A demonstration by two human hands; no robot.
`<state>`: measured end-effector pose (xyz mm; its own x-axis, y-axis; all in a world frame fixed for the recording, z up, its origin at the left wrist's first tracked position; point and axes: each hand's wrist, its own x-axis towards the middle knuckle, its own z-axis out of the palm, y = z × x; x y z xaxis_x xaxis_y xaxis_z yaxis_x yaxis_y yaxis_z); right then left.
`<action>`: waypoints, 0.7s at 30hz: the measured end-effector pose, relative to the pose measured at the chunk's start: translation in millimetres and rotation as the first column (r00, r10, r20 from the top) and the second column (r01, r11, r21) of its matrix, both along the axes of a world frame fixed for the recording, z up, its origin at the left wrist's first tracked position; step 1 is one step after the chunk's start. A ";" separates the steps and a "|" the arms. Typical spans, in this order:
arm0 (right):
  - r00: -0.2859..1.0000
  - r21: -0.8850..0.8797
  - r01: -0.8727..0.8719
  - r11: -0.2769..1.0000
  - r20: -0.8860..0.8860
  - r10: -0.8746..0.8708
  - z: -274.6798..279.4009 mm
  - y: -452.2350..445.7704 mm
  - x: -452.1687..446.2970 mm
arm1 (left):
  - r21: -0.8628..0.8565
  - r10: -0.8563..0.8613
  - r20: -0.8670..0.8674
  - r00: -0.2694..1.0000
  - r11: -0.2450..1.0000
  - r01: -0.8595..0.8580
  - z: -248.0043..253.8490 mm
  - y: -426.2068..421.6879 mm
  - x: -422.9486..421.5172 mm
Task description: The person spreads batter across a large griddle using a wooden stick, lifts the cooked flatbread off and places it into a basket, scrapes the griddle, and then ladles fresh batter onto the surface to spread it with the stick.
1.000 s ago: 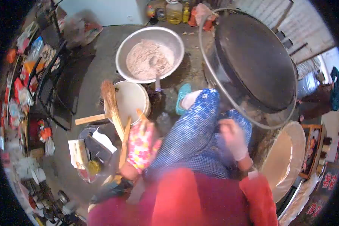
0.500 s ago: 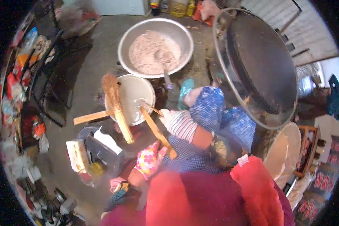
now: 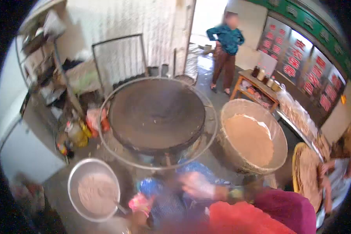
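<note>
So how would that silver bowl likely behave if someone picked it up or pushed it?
The silver bowl would probably keep its shape: its rim looks like rigid metal. The pinkish, powdery-looking mix inside likely adds weight and could shift or spill if tilted. The utensil handle jutting past the rim might swing if bumped.

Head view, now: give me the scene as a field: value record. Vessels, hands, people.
metal bowl: pinkish powder, utensil handle over rim
griddle: dark, round, ring around it
deep basin: right of griddle, brown contents
left hand: pink floral glove, right of metal bowl; grip unclear
right hand: blurred, over blue trousers; grip unclear
standing person: near bright doorway
co-worker's hands: far right, at flat brown goods
</note>
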<state>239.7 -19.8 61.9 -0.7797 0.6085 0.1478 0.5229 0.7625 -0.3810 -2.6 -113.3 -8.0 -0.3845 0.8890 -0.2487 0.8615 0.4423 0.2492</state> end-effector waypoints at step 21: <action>0.727 0.053 0.685 0.726 -0.106 -0.678 -39.2 -52.5 193.9 | -0.197 -0.051 -0.184 0.982 0.980 0.014 -8.7 -12.5 -80.4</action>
<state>433.6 -72.4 22.8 -0.1439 0.9543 0.2620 0.8870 0.2418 -0.3935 -82.9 -125.8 -16.7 -0.4127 0.8436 -0.3435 0.8992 0.4376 -0.0056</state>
